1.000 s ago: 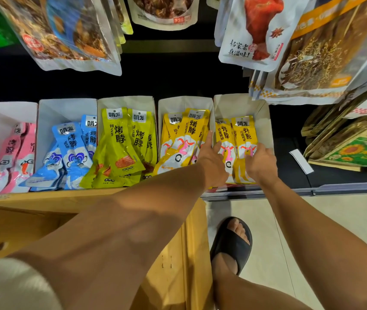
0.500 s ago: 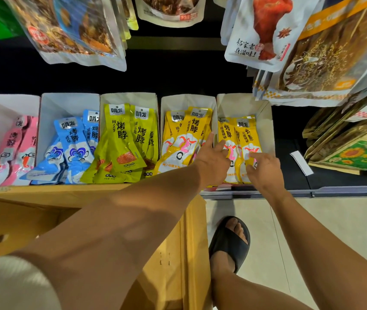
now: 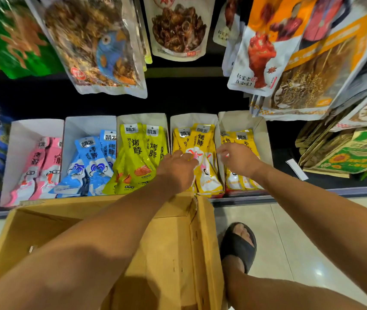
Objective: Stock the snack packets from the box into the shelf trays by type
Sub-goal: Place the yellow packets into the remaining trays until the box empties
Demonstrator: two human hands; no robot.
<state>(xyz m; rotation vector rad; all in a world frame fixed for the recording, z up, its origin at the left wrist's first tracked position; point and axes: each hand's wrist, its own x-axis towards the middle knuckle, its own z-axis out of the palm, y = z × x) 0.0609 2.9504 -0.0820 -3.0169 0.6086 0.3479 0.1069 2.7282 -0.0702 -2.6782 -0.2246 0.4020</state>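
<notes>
Five white shelf trays stand in a row. They hold pink packets (image 3: 44, 162), blue packets (image 3: 93, 159), lime packets (image 3: 138, 157) and orange-yellow packets (image 3: 200, 139) in the fourth tray (image 3: 192, 119) and the fifth tray (image 3: 260, 135). My left hand (image 3: 176, 171) lies on the orange-yellow packets of the fourth tray, fingers stretched over them. My right hand (image 3: 238, 159) is on the packets of the fifth tray, with fingers bent and thumb and forefinger pinching one. The cardboard box (image 3: 178, 242) stands below the trays; my left arm hides its inside.
Large snack bags (image 3: 102, 45) hang from hooks above the trays, more (image 3: 289, 59) at the upper right. Sunflower-seed bags (image 3: 345, 155) lie right of the trays beside a loose white label (image 3: 296, 168). My sandalled foot (image 3: 238, 245) stands on the tiled floor right of the box.
My left hand slid left from the fifth tray's edge onto the fourth tray's packets. My right hand shifted up and left over the fifth tray's packets. The view moved closer.
</notes>
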